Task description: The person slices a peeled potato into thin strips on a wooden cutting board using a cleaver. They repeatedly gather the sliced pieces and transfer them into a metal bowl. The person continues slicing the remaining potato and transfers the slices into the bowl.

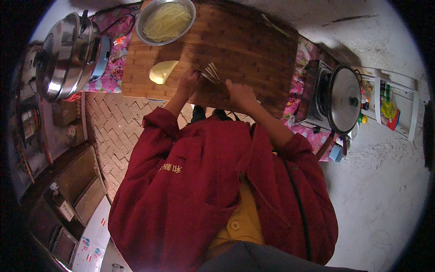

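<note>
On the wooden cutting board [265, 68], my left hand [188, 82] has its fingers closed near the ends of thin pale strips [211, 72]; whether it grips them I cannot tell. My right hand [240, 95] is bent around something dark near the board's front edge, perhaps a knife, mostly hidden. The strips lie between the two hands. Left of my left hand, a peeled potato piece [163, 71] rests on the board. A metal bowl [138, 30] holding shredded potato [168, 21] stands at the board's back left corner.
A lidded metal steamer pot [63, 57] stands at the left on a pink floral cloth [117, 68]. A gas stove [311, 91] with a lidded pan [346, 98] is at the right. A pale strip [275, 25] lies near the board's back right corner.
</note>
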